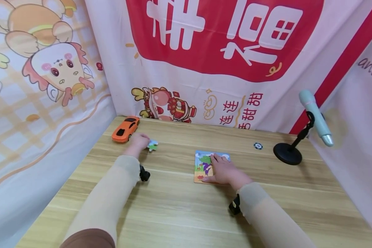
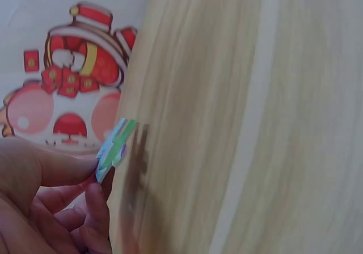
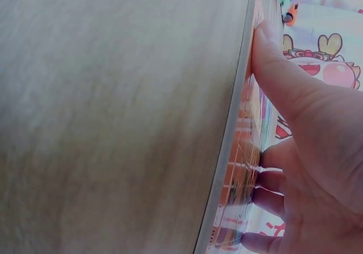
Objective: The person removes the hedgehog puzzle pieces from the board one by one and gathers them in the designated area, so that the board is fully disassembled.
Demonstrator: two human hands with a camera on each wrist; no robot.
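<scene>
My left hand pinches a small jigsaw puzzle piece between thumb and fingers, at the left back of the table. Close up in the left wrist view, the puzzle piece is seen nearly edge-on, light blue and green, close over the wood. A square jigsaw puzzle with a colourful cartoon picture lies flat near the table's middle. Spread across its right part is my right hand, fingers extended and touching the surface. From the right wrist, the puzzle shows its thin grey edge, with the thumb on its face.
An orange toy car stands just left of my left hand. Further right are a small round blue-and-white disc and a black stand holding a mint-green microphone. Printed cloth hangs behind the wooden table.
</scene>
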